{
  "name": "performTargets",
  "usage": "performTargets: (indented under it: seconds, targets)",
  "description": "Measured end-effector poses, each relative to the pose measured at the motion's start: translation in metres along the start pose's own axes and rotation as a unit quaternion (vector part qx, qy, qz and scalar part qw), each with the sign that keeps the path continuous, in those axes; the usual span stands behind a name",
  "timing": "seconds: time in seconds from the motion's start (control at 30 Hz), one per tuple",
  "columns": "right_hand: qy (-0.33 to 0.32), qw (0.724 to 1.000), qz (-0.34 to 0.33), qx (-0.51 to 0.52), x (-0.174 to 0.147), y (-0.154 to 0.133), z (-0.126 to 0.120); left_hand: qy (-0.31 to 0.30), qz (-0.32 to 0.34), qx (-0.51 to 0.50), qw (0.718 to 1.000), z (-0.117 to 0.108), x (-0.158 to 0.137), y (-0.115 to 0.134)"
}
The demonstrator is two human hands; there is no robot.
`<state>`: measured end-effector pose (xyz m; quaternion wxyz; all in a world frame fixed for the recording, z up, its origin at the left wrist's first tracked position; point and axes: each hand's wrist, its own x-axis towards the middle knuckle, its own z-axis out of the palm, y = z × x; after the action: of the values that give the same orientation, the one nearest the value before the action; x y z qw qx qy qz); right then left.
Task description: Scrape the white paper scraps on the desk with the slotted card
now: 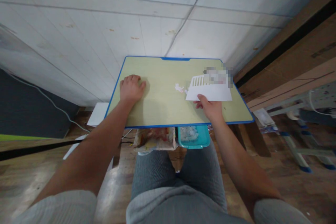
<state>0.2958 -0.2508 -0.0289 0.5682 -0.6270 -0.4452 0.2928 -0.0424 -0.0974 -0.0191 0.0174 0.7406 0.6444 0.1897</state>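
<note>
A white sheet of paper or card [215, 92] with a row of slots cut near its far left side is pinched in my right hand [210, 107]. My thumb lies on top of its near edge and the fingers are beneath. The sheet's far right part is blurred out by pixels. Small white paper scraps [179, 88] lie on the table just left of the sheet. On the left part of the yellowish table [157, 106], my left hand [132, 89] rests palm down with nothing in it, fingers loosely bent and thumb apart.
Blue trim edges the small table. Below its near edge sit a teal plastic bin [194, 144] holding pale bits and a lined basket [168, 144]. A white panelled wall [118, 35] stands behind, with large cardboard boxes [294, 49] at right.
</note>
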Motion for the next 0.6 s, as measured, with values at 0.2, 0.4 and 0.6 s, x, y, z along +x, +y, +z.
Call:
performTargets:
  seconds: [0.2, 0.4, 0.6]
  targets:
    - [-0.023, 0.999, -0.009, -0.037, 0.002, -0.003, 0.004, 0.003, -0.004, -0.006, 1.000, 0.000, 0.000, 0.001]
    - [-0.056, 0.996, -0.004, -0.063, -0.019, -0.012, 0.006, -0.005, -0.012, -0.021, 1.000, -0.003, -0.002, 0.004]
    - [0.020, 0.999, 0.026, -0.011, -0.012, -0.020, -0.004, 0.001, -0.009, -0.033, 0.999, -0.002, -0.004, 0.004]
